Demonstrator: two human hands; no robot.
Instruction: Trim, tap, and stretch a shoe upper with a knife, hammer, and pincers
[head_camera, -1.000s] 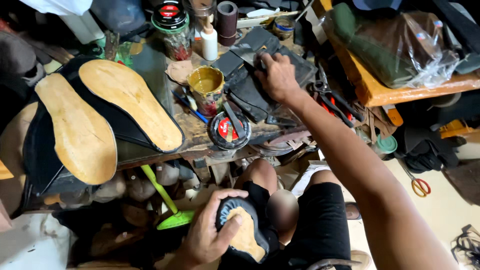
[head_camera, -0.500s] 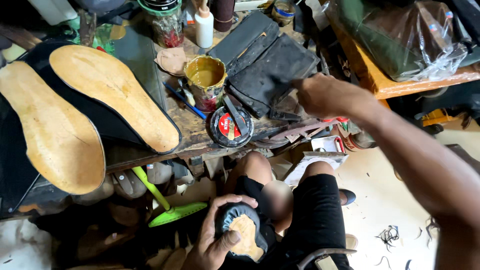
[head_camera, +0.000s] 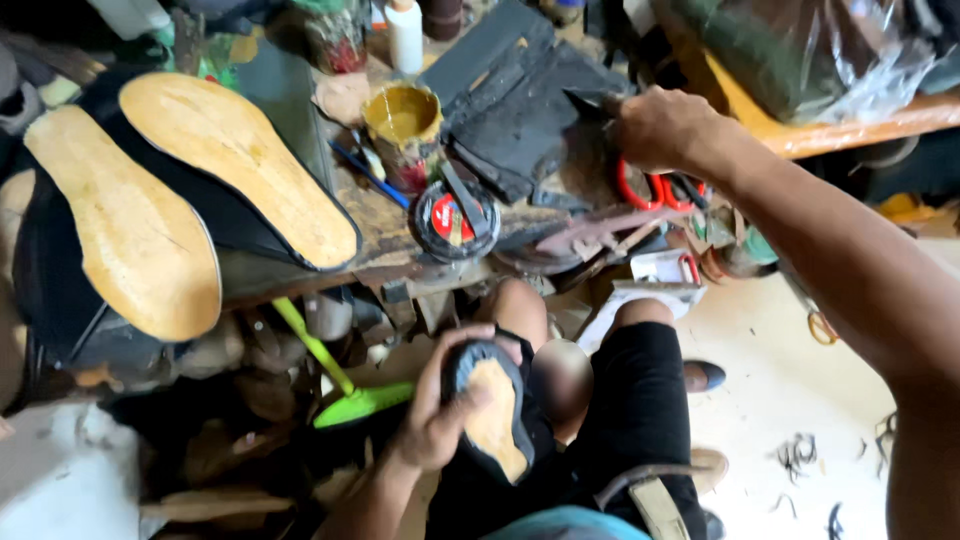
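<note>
My left hand (head_camera: 432, 425) grips a small sole piece (head_camera: 492, 412), black-rimmed with a tan face, resting on my lap between my knees. My right hand (head_camera: 655, 128) is closed around a dark, blade-like tool (head_camera: 588, 100) whose tip points left over a stack of black rubber sheets (head_camera: 515, 110) on the workbench. Two large tan shoe soles (head_camera: 135, 235) (head_camera: 240, 165) lie side by side at the bench's left.
A yellow glue can (head_camera: 403, 118) and a round black tin with a red lid (head_camera: 455, 218) stand mid-bench. Red-handled scissors (head_camera: 648, 190) lie under my right hand. A white bottle (head_camera: 405, 35), a green brush (head_camera: 350, 402) and a plastic-wrapped bundle (head_camera: 800, 50) are around.
My right hand has left the black sheets, swung right, and now hovers over them holding the dark tool. My left hand still holds the sole piece on my lap.
</note>
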